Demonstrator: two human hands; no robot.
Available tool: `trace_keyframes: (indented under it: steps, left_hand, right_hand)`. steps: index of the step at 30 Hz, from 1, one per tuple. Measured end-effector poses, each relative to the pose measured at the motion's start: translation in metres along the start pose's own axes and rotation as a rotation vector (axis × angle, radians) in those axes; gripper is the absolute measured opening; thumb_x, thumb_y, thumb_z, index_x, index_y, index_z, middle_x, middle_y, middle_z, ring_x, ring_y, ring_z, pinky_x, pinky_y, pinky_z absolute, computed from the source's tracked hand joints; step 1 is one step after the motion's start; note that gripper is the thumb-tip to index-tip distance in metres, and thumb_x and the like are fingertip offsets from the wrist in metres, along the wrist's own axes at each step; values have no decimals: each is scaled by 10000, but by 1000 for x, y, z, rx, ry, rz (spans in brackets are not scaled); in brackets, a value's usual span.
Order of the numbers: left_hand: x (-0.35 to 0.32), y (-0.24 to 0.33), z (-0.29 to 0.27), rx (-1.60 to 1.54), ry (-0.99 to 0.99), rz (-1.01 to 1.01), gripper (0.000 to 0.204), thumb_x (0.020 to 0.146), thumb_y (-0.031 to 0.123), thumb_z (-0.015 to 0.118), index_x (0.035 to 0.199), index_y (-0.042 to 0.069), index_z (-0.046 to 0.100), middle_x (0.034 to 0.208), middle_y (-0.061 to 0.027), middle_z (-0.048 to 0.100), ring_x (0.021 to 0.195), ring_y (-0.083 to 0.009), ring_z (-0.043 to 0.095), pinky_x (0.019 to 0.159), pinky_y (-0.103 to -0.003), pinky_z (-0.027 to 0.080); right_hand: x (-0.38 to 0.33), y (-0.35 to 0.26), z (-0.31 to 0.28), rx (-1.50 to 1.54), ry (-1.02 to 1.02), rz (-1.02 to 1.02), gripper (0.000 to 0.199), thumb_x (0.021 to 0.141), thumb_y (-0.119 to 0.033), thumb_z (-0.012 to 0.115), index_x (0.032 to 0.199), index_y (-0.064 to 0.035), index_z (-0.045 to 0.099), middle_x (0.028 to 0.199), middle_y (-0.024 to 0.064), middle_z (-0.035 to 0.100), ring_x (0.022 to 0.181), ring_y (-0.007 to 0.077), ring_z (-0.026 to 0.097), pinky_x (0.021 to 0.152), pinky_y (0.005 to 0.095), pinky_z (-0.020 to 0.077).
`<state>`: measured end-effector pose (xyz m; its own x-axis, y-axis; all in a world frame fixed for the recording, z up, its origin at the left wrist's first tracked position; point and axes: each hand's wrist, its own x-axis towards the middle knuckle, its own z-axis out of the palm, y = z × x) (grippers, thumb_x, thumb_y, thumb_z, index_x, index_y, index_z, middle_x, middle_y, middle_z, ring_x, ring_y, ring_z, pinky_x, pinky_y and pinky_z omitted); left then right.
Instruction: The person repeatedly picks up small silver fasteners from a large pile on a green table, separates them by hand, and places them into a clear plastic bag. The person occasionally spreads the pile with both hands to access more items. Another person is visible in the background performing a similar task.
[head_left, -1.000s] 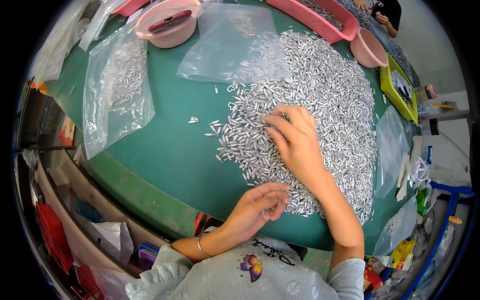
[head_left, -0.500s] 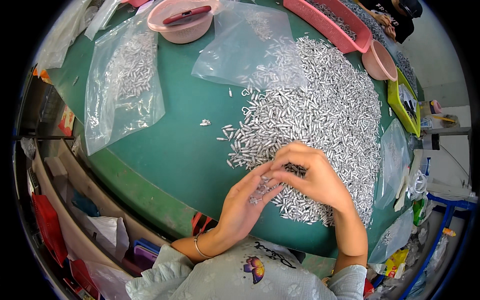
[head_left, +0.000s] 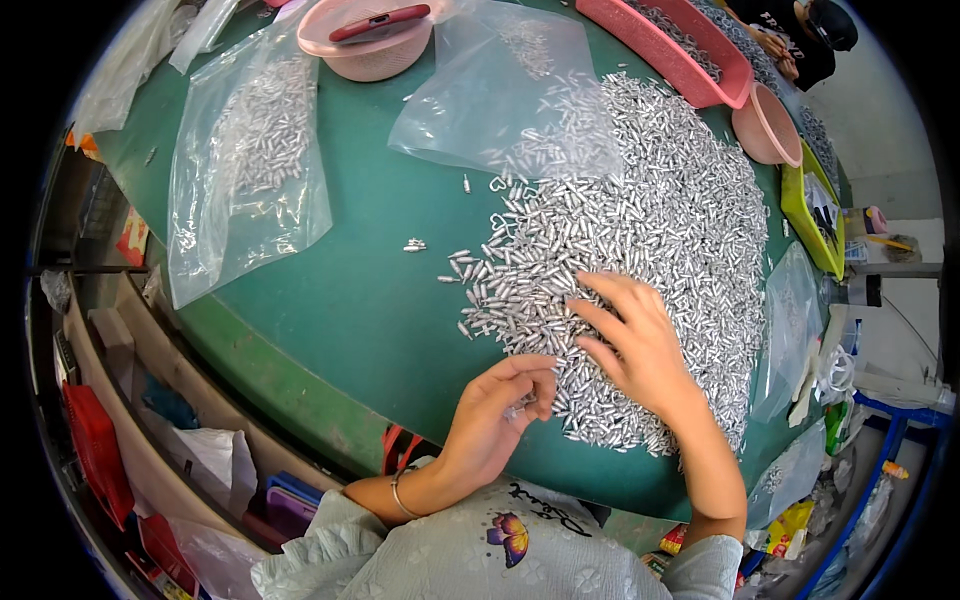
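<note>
A wide heap of small, bullet-shaped silver metal pieces [head_left: 660, 220] covers the right half of the table, with a few hook-like or heart-like shapes among them. Over the heap's near left part, my right hand [head_left: 640, 350] spreads its fingers, their tips at the pieces; nothing shows held in it. My left hand [head_left: 490, 420] is curled at the heap's near left edge, closed around several small shiny metal pieces [head_left: 520, 406], mostly hidden by the fingers. A clear plastic bag [head_left: 440, 125] lies across the heap's far left side.
Another clear bag [head_left: 250, 215] with metal pieces lies on the green table [head_left: 380, 290] at left. Far back stand a pink basket [head_left: 370, 62] with a red phone [head_left: 380, 22] on it, a pink tray [head_left: 735, 80], a pink bowl [head_left: 765, 125] and a green tray [head_left: 810, 205]. A co-worker sits far right.
My right hand has parted from the left, moving right onto the heap with fingers spreading. My left hand's fingers have curled inward over the small pieces.
</note>
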<state>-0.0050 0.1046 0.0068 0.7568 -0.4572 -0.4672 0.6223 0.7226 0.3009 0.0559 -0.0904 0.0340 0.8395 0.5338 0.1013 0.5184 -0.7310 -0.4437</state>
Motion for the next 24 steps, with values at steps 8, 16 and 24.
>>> trace_keyframes:
  steps: [8, 16, 24]
  left_hand:
    - [0, -2, 8, 11, 27, 35, 332, 833, -35, 424, 1147, -32, 534, 883, -57, 530, 759, -120, 467, 716, -245, 385]
    - [-1, 0, 4, 0, 4, 65, 338, 772, -25, 429, 1092, -18, 538, 813, -67, 493, 726, -130, 426, 676, -262, 357]
    - [4, 0, 1, 12, -2, 65, 338, 763, -32, 409, 1074, -14, 540, 769, -69, 471, 695, -128, 404, 647, -258, 337]
  right_hand:
    - [39, -2, 0, 17, 51, -109, 357, 753, -187, 698, 1081, -74, 611, 1221, 87, 523, 1200, 298, 443, 986, 441, 346]
    - [22, -4, 12, -170, -36, -60, 333, 790, -199, 658, 1105, -117, 590, 1215, 85, 504, 1218, 293, 412, 1016, 472, 312]
    - [-8, 7, 1, -84, 11, -50, 251, 770, -97, 652, 1017, -69, 617, 1094, 84, 560, 1113, 291, 500, 974, 456, 367]
